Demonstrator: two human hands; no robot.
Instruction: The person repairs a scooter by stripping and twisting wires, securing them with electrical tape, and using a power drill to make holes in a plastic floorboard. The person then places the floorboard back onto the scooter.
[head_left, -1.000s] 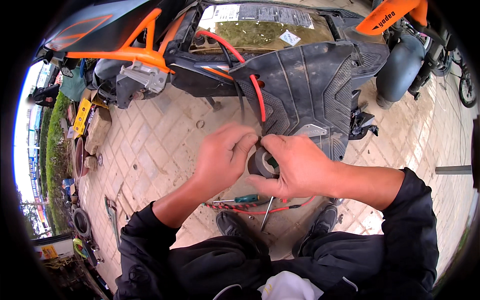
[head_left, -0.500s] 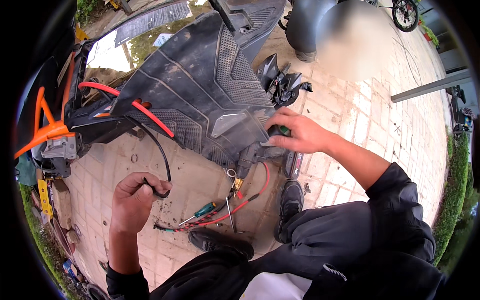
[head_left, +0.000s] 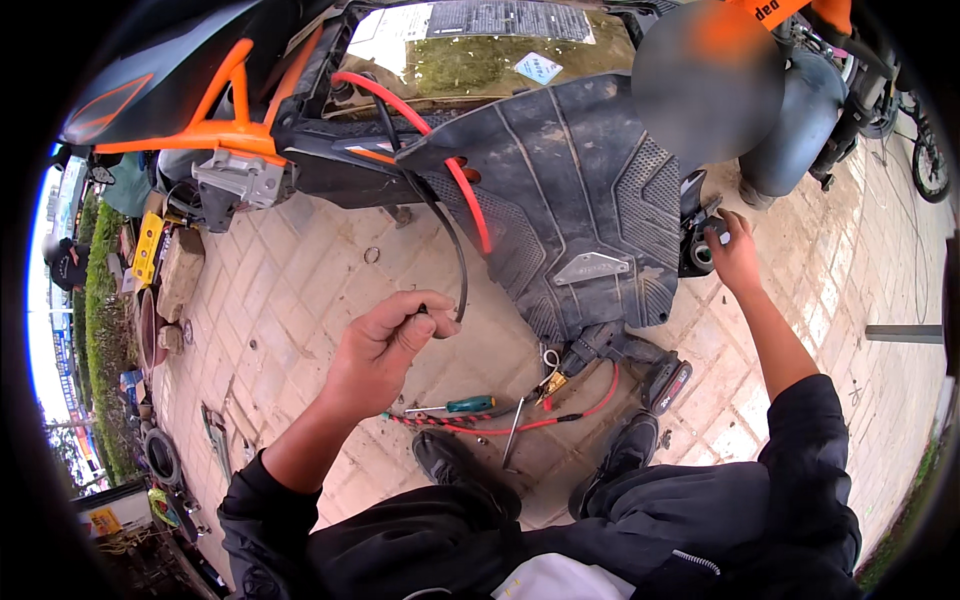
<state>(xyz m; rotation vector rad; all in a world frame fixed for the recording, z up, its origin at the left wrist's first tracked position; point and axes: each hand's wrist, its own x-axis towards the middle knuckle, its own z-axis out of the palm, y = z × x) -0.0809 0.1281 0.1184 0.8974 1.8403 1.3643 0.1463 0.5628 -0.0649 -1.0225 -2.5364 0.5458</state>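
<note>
Over here the black cable (head_left: 463, 275) runs down beside the big black mat (head_left: 590, 190), its bottom bit pinched in the closed fingers of the left hand (head_left: 378, 345), while past the mat the right hand (head_left: 738, 262) curls its fingers round a small dark thing (head_left: 716, 231), and a drill (head_left: 598, 347) lies on the bricks (head_left: 310, 300).

Before you: fine print on a long white-and-grey paper label (head_left: 515, 20), far edge of the glossy yellowish panel (head_left: 460, 65); print on a white-and-blue diamond sticker (head_left: 538, 67), toward its right edge; dark lettering, orange painted tube (head_left: 788, 7); white characters, black drill battery (head_left: 668, 388).
</note>
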